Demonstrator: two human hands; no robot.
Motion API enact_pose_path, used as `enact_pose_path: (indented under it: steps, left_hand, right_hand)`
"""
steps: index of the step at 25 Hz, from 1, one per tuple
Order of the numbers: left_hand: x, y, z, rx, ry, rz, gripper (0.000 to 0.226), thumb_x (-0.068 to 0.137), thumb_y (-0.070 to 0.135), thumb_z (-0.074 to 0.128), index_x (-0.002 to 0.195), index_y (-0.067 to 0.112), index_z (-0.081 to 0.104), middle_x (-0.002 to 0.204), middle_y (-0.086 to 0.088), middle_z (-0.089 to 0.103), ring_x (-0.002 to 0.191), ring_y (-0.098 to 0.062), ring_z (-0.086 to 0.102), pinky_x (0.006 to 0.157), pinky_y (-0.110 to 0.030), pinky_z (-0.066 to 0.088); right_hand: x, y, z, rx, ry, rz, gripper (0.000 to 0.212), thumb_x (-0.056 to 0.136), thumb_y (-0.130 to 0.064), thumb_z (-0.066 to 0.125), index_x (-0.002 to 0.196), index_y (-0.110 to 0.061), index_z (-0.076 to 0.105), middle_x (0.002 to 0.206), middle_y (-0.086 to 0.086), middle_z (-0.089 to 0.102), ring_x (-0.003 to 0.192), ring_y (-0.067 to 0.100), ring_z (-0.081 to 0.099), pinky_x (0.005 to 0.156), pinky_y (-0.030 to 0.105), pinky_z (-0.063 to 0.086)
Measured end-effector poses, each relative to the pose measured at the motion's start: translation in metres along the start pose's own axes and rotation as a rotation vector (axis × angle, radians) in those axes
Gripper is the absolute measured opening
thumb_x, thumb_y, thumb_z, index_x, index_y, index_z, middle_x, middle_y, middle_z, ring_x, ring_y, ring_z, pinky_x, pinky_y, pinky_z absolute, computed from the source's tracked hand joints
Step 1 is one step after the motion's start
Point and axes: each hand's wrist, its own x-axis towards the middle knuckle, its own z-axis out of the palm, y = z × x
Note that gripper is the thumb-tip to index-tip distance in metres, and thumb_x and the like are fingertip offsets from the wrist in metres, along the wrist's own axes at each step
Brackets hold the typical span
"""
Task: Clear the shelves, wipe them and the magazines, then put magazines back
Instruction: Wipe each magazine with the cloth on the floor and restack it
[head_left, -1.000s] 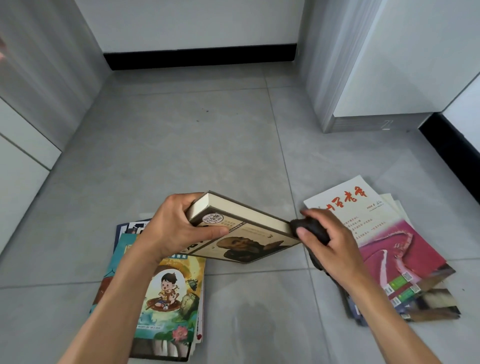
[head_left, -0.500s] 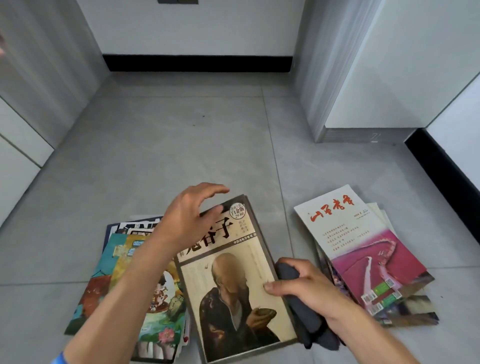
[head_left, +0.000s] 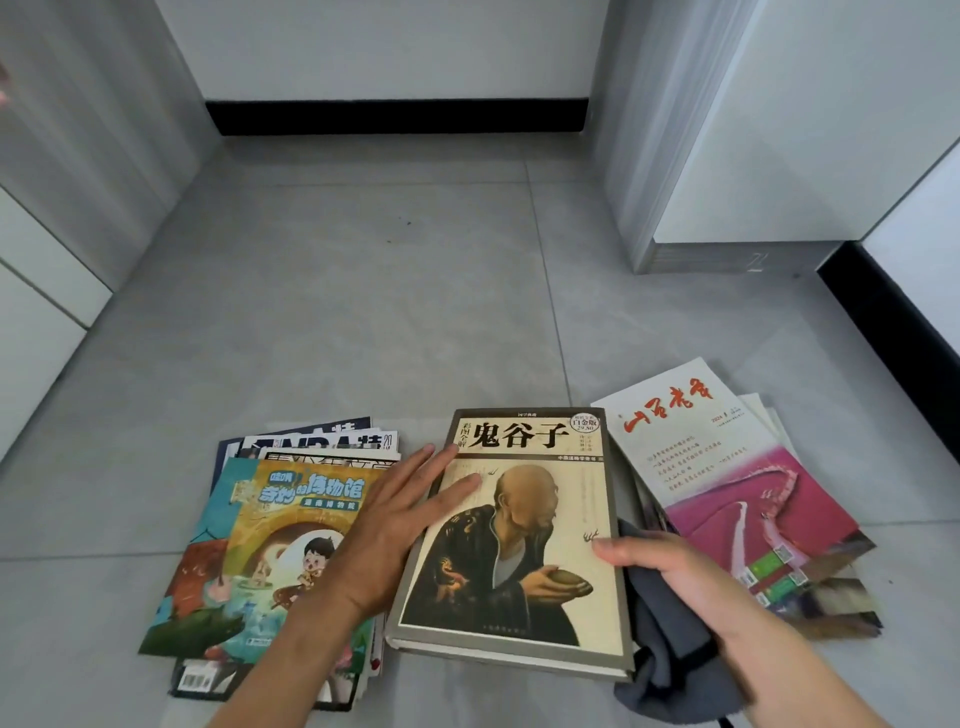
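Note:
A thick book (head_left: 524, 540) with a seated robed figure on its cover lies face up on the grey tiled floor, between two piles. My left hand (head_left: 395, 525) rests flat with straight fingers on the book's left edge and cover. My right hand (head_left: 670, 566) grips a dark grey cloth (head_left: 670, 654) at the book's right edge, thumb on the cover. Left of the book lies a pile of magazines (head_left: 275, 540) topped by a cartoon cover. On the right is another pile (head_left: 727, 483) topped by a white and pink magazine.
White cabinet panels (head_left: 47, 291) line the left side. A white unit with a grey side (head_left: 654, 156) stands at the back right. A black skirting board (head_left: 395, 117) runs along the far wall. Bare floor tiles (head_left: 363, 312) stretch beyond the piles.
The book went from being held up tilted between both hands to lying flat on the floor. My left hand let go of its spine and now lies flat on the cover.

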Motion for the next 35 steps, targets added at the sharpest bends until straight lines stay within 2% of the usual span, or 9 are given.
enact_pose_path:
  steps: [5,9,14,17,22,25,28,31,35]
  left_hand:
    - [0.037,0.028,-0.034,-0.251,0.103,0.148,0.056,0.072,0.034,0.084,0.125,0.024,0.067,0.130,0.010,0.064,0.131,-0.007,0.051,0.117,-0.030,0.029]
    - [0.046,0.059,-0.034,-0.508,0.207,0.031,0.045,0.069,0.010,0.085,0.112,0.013,0.073,0.113,0.004,0.073,0.111,-0.008,0.065,0.096,-0.024,0.049]
    - [0.043,0.068,-0.025,-0.841,0.257,-0.217,0.034,0.069,0.012,0.082,0.099,0.027,0.076,0.097,0.001,0.077,0.092,-0.015,0.072,0.083,-0.027,0.057]
    - [0.046,0.072,-0.026,-0.810,0.225,-0.214,0.028,0.069,0.013,0.083,0.095,0.020,0.075,0.088,-0.008,0.075,0.080,-0.014,0.068,0.075,-0.033,0.055]
    - [0.053,0.073,-0.031,-0.696,0.314,-0.201,0.017,0.064,0.013,0.061,0.071,0.026,0.054,0.061,0.021,0.062,0.063,0.003,0.052,0.058,-0.018,0.049]
    - [0.048,0.063,-0.031,-0.707,0.335,-0.180,0.010,0.064,0.015,0.067,0.070,0.015,0.059,0.063,0.007,0.062,0.062,-0.009,0.051,0.051,-0.035,0.048]
    - [0.043,0.053,-0.039,-0.839,0.279,-0.291,0.036,0.061,0.010,0.091,0.091,0.013,0.073,0.087,0.002,0.077,0.082,-0.013,0.072,0.073,-0.028,0.059]
    - [0.036,0.049,-0.043,-0.863,0.276,-0.358,0.038,0.062,0.007,0.086,0.096,0.018,0.073,0.092,0.006,0.077,0.088,-0.009,0.073,0.076,-0.020,0.057]
    - [0.033,0.048,-0.040,-0.885,0.414,-0.476,0.040,0.058,0.008,0.086,0.094,0.018,0.072,0.087,0.009,0.077,0.085,-0.006,0.072,0.071,-0.018,0.057]
  right_hand:
    - [-0.023,-0.030,0.002,0.299,-0.018,0.224,0.044,0.085,-0.045,0.066,0.076,-0.002,0.073,0.052,0.008,0.055,0.033,0.017,0.045,0.033,0.018,0.034]
    - [-0.015,-0.045,0.011,0.430,0.038,0.134,0.034,0.073,-0.045,0.070,0.064,-0.014,0.058,0.058,-0.005,0.038,0.051,0.008,0.025,0.051,0.022,0.023]
    - [-0.023,-0.050,0.023,0.041,0.622,-0.739,0.023,0.081,-0.005,0.059,0.100,-0.017,0.059,0.077,0.005,0.069,0.072,0.015,0.063,0.066,0.031,0.050]
    - [-0.030,-0.047,0.073,-0.727,0.746,-1.293,0.030,0.069,-0.008,0.061,0.098,-0.017,0.062,0.099,-0.001,0.061,0.089,0.011,0.058,0.075,0.025,0.047]
    - [-0.004,-0.034,0.125,-1.181,0.652,-1.483,0.030,0.067,-0.015,0.065,0.097,-0.015,0.065,0.094,-0.001,0.064,0.084,0.025,0.055,0.076,0.035,0.045]
    - [0.001,-0.030,0.120,-1.210,0.579,-1.549,0.016,0.069,-0.014,0.067,0.085,-0.015,0.067,0.089,-0.001,0.063,0.081,0.026,0.055,0.073,0.034,0.046]
    - [0.013,-0.042,0.067,-1.139,0.716,-1.477,0.011,0.072,-0.011,0.069,0.082,-0.015,0.069,0.087,-0.002,0.066,0.080,0.025,0.056,0.072,0.034,0.046]
    - [0.031,-0.042,-0.008,-1.092,0.925,-1.005,0.012,0.079,-0.008,0.066,0.088,-0.015,0.069,0.089,-0.001,0.071,0.082,0.024,0.059,0.065,0.032,0.045]
    - [0.036,0.020,-0.035,-0.157,0.679,-0.455,0.018,0.085,0.004,0.061,0.094,-0.008,0.071,0.086,0.010,0.072,0.094,0.035,0.067,0.065,0.031,0.045]
